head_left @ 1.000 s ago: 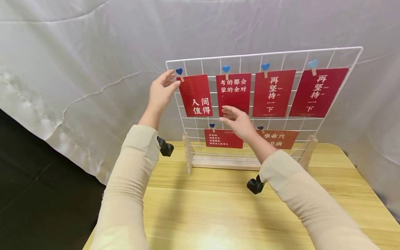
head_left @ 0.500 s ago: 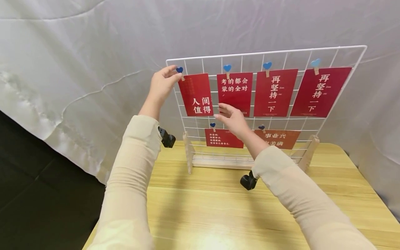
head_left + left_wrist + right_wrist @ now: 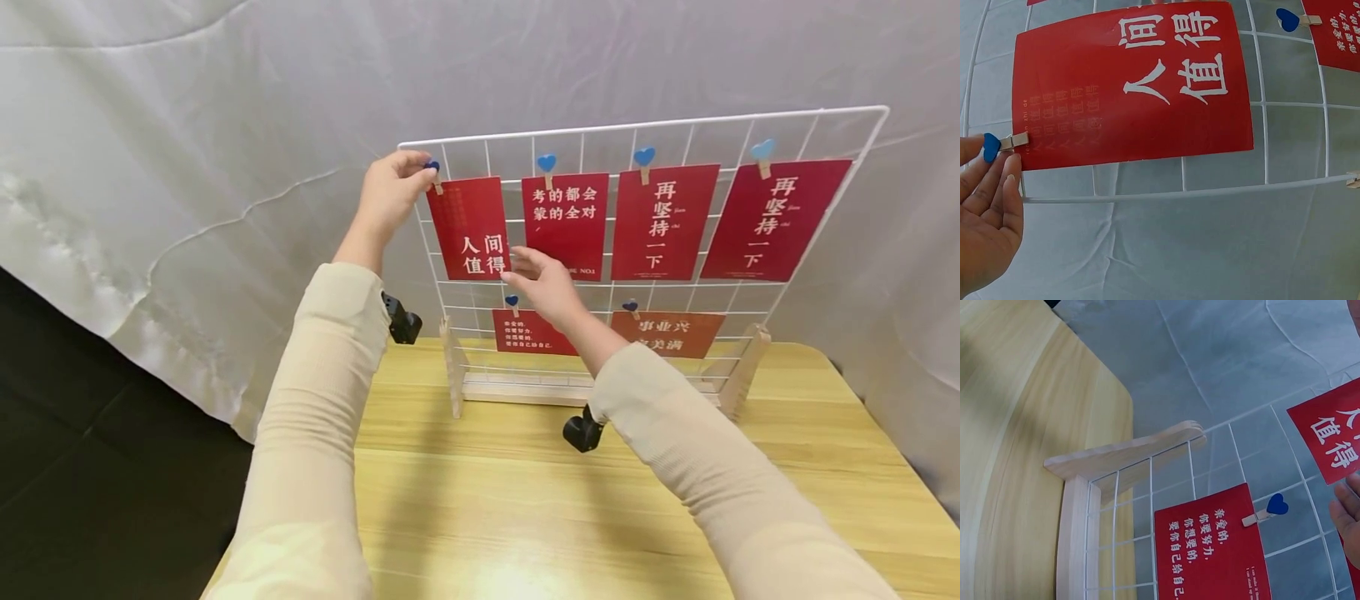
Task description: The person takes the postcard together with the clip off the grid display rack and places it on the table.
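Note:
At the top left of the white wire grid (image 3: 726, 127), my left hand (image 3: 386, 198) pinches a small wooden clothespin (image 3: 1014, 142) with a dark blue heart on it. The clothespin's tip sits over the corner of a red card (image 3: 467, 221) with white lettering. In the left wrist view, thumb and fingers lie on either side of the heart. My right hand (image 3: 550, 290) is at this card's lower right corner, its fingers loosely bent and fingertips right at the edge. Behind that hand, a second red card (image 3: 566, 221) is partly covered.
Two more red cards (image 3: 664, 221) hang along the top row from heart clothespins. Below are a smaller red card (image 3: 525, 333) and an orange-red card (image 3: 697, 332). The grid stands in wooden feet (image 3: 450, 367) on a wooden table (image 3: 480, 492), with a grey curtain (image 3: 225, 125) behind.
My left hand has risen slightly, from the card's upper corner to the heart clothespin. My right hand has moved left, from the second card to the first card's lower right corner.

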A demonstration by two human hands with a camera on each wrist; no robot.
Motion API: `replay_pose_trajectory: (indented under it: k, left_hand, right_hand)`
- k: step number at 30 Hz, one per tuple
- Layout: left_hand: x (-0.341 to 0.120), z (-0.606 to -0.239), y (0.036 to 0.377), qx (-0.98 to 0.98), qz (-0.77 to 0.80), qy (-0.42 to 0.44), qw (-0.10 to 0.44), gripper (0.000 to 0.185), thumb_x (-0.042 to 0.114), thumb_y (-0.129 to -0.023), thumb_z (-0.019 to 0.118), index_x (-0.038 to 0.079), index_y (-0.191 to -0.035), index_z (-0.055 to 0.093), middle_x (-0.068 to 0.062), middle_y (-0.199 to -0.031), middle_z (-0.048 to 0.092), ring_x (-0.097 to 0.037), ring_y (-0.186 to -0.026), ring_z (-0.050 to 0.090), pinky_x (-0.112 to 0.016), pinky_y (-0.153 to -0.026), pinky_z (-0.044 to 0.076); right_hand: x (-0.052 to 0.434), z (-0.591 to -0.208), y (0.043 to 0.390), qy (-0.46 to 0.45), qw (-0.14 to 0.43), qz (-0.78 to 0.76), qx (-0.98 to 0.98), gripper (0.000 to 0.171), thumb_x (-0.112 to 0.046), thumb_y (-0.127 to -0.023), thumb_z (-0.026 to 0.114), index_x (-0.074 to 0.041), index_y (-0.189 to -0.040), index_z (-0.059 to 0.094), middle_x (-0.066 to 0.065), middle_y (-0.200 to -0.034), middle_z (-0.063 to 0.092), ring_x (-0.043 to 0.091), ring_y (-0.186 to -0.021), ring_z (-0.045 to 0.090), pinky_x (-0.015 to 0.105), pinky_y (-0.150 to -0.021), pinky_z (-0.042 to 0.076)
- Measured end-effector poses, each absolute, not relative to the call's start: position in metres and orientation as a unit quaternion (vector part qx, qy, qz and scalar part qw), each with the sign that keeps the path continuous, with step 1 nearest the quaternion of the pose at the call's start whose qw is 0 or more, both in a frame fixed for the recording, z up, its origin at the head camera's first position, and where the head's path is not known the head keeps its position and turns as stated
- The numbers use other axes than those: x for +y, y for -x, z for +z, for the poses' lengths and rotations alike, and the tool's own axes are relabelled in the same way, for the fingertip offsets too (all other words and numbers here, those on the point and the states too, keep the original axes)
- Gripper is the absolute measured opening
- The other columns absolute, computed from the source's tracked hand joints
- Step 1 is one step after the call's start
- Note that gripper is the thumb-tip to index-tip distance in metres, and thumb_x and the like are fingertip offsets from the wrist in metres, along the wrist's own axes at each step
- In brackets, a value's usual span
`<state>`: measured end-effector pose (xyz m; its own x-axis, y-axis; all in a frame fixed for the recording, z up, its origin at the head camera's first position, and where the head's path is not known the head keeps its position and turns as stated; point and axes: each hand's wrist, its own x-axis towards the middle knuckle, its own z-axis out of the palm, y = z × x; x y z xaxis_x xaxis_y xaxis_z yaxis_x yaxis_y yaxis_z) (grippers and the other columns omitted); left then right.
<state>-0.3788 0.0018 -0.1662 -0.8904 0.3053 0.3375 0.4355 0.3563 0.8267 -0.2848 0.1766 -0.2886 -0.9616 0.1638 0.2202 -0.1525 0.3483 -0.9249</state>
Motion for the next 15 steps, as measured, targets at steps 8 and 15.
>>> replay_pose_trajectory:
  k: [8,15]
  left_hand:
    - [0.007,-0.168,0.381,-0.83,-0.51,0.209,0.081,0.028,0.017,-0.086,0.053,0.009,-0.112,0.059,-0.006,-0.103,0.059,-0.012,-0.09,0.047,-0.02,-0.076,0.037]
    - [0.01,-0.171,0.382,-0.816,-0.536,0.193,0.101,0.023,0.017,-0.084,0.056,0.006,-0.104,0.062,-0.004,-0.086,0.057,-0.012,-0.081,0.048,-0.021,-0.07,0.039]
  right_hand:
    - [0.168,-0.29,0.289,0.023,0.15,0.585,-0.797,0.041,-0.019,-0.084,0.057,-0.01,-0.123,0.046,0.007,-0.114,0.052,0.019,-0.102,0.048,0.03,-0.082,0.044]
    - [0.158,-0.292,0.299,0.041,0.167,0.598,-0.783,0.035,-0.018,-0.085,0.056,-0.006,-0.116,0.05,0.008,-0.104,0.053,0.019,-0.094,0.049,0.028,-0.079,0.044]
